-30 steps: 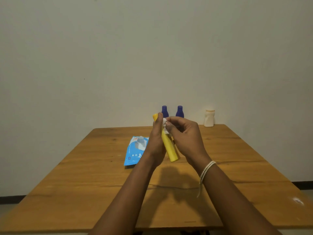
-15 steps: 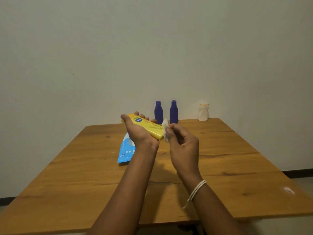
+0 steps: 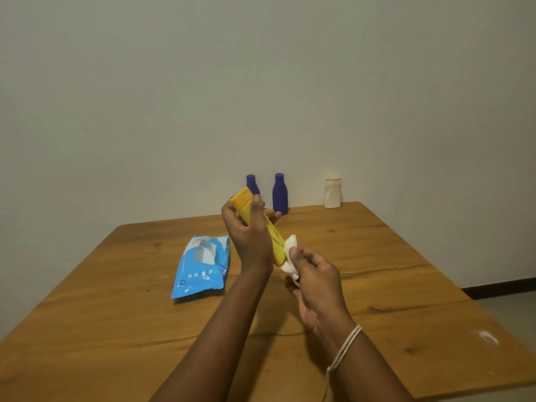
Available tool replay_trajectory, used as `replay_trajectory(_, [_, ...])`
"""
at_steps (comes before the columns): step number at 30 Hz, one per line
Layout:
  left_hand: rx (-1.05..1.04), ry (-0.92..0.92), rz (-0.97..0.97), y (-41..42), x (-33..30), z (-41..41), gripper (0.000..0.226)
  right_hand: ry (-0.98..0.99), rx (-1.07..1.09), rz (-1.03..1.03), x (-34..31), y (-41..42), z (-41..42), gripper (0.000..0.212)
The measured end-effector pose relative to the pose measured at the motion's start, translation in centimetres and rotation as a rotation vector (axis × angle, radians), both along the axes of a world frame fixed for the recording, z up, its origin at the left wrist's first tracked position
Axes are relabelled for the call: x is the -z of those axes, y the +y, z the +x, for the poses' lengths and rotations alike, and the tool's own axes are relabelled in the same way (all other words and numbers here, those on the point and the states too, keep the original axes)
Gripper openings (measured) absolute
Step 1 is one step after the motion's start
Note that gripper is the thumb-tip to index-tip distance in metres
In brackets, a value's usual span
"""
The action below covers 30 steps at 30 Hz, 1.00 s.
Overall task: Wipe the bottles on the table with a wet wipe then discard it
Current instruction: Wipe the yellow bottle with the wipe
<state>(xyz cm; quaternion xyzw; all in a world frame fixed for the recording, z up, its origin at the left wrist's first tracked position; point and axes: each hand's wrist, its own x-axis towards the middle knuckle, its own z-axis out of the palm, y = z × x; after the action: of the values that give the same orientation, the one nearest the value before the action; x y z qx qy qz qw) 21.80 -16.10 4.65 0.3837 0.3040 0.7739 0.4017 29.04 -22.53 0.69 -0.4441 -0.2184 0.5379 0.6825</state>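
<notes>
My left hand (image 3: 249, 233) grips a yellow bottle (image 3: 275, 242) above the table, tilted with its cap up and away from me. My right hand (image 3: 314, 281) pinches a crumpled white wet wipe (image 3: 290, 250) against the bottle's lower end. Two dark blue bottles (image 3: 280, 194) stand upright at the table's far edge by the wall; the left one (image 3: 251, 184) is partly hidden behind the yellow bottle. A small white bottle (image 3: 332, 193) stands to their right.
A blue pack of wet wipes (image 3: 203, 265) lies flat on the wooden table (image 3: 406, 285), left of my hands. The wall rises right behind the table's far edge. Floor shows past the table's right side.
The yellow bottle has swung from lying level to tilted with its cap up. My right hand with the wipe has slid down to the bottle's lower end.
</notes>
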Motion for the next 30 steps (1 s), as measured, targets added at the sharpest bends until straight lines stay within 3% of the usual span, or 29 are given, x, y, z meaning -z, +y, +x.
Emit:
replay_trajectory(4, [-0.012,0.447,0.030,5.0,0.9,2.2,0.023,-0.076,0.013,-0.003,0.3,1.9,3.7,0.007])
replay_trajectory(7, [0.122,0.718,-0.018,10.5,0.6,4.4,0.020,-0.186,0.087,-0.001,0.8,3.6,7.2,0.006])
replay_trajectory(10, [0.189,0.960,-0.068,16.5,0.3,6.2,0.036,-0.320,0.120,-0.004,1.5,4.6,9.9,0.007])
replay_trajectory(15, [0.117,1.280,-0.065,25.1,-0.5,8.9,0.048,-0.490,0.136,0.016,2.6,5.5,12.8,0.009])
replay_trajectory(20, [0.070,1.421,-0.097,30.1,-0.3,11.4,0.050,-0.541,0.136,0.044,3.6,6.4,13.4,0.011])
replay_trajectory(30, [0.108,1.431,-0.188,32.4,1.6,13.0,0.057,-0.557,0.126,0.104,4.9,7.2,13.8,0.011])
